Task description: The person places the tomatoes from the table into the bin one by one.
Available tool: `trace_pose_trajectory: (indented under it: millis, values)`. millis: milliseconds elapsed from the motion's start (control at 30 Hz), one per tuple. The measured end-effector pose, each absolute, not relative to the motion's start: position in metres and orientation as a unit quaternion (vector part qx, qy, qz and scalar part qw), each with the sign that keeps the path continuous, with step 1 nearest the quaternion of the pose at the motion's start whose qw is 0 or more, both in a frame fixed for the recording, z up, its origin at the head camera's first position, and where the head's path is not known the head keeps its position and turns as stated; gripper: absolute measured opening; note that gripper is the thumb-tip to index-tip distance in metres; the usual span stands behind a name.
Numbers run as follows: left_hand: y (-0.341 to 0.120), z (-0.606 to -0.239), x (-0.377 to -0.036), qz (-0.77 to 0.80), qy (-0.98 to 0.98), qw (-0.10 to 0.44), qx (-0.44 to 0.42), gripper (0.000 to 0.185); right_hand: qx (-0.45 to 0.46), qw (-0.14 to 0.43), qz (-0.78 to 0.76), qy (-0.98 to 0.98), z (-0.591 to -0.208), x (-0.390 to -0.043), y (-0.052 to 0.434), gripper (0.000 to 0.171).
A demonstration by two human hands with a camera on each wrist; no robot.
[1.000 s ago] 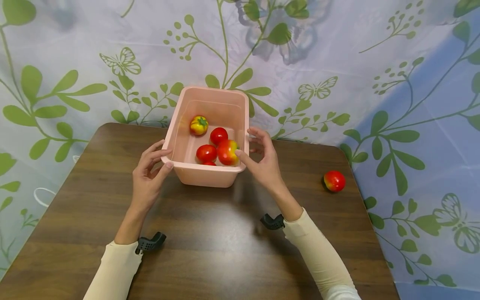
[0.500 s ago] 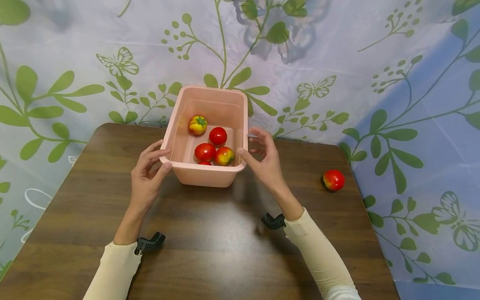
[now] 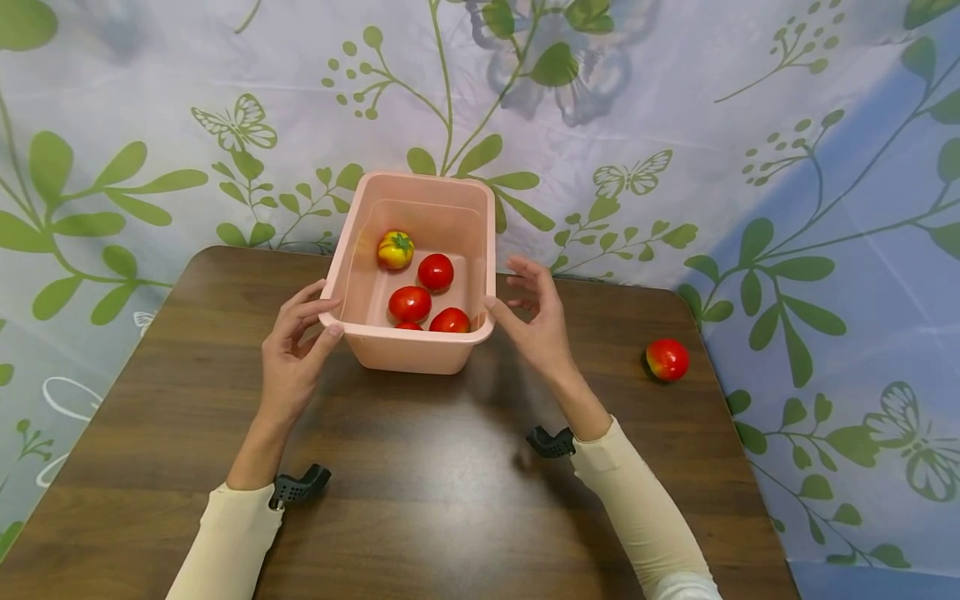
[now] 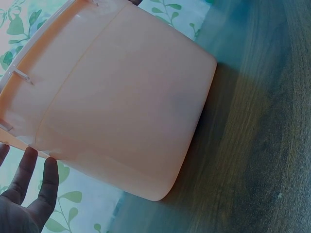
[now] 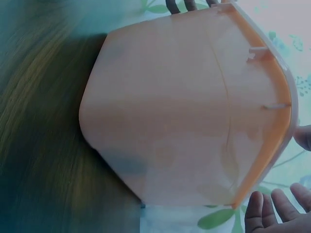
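A pink plastic tub (image 3: 408,350) stands at the far middle of the brown table (image 3: 435,500). It holds several tomatoes: a yellow-red one (image 3: 396,249) and red ones (image 3: 436,272), (image 3: 409,303), (image 3: 450,320). My left hand (image 3: 298,337) rests open against the tub's near left corner, thumb by the rim. In the left wrist view its fingers (image 4: 29,189) lie straight just below the tub's rim (image 4: 29,138). My right hand (image 3: 534,315) hovers open beside the right rim, fingers spread and holding nothing. The right wrist view shows those fingertips (image 5: 274,208) next to the tub wall (image 5: 170,121).
One more red tomato (image 3: 667,360) lies on the table near its right edge. A leaf-and-butterfly patterned curtain (image 3: 675,125) hangs close behind and right of the table. Bare wood stretches from the tub to the near edge.
A red-yellow tomato near the tub's right rim dropped and settled among the others. My right hand drew slightly right, away from the rim. The left hand stayed put.
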State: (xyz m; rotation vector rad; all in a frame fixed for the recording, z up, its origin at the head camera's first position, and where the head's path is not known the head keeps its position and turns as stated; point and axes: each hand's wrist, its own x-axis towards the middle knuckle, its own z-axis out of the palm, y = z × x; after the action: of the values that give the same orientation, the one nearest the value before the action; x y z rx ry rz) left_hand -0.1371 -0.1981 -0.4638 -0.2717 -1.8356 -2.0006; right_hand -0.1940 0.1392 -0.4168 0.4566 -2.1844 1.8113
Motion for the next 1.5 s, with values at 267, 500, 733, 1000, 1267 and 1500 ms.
trace_pose_trajectory:
  millis: [267, 500, 733, 1000, 1267, 1500]
  values:
    - [-0.198, -0.463, -0.138, -0.714, -0.661, 0.209, -0.097, 0.034, 0.129, 0.139, 0.623, -0.759, -0.424, -0.195, 0.159, 0.065]
    - [-0.197, -0.462, -0.138, -0.719, -0.656, 0.206, -0.097, 0.034, 0.089, 0.142, 0.626, -0.762, -0.435, -0.195, 0.187, 0.064]
    - [-0.197, -0.462, -0.139, -0.721, -0.655, 0.206, -0.099, 0.034, 0.035, 0.176, 0.629, -0.757, -0.442, -0.197, 0.223, 0.061]
    - [-0.196, -0.462, -0.138, -0.722, -0.653, 0.207, -0.099, 0.034, -0.02, 0.212, 0.618, -0.757, -0.442, -0.189, 0.261, 0.061]
    - [-0.196, -0.462, -0.138, -0.72, -0.655, 0.206, -0.096, 0.033, -0.084, 0.235, 0.586, -0.771, -0.457, -0.177, 0.309, 0.063]
    - [-0.197, -0.462, -0.138, -0.717, -0.659, 0.207, -0.095, 0.033, -0.119, 0.254, 0.586, -0.76, -0.447, -0.154, 0.33, 0.059]
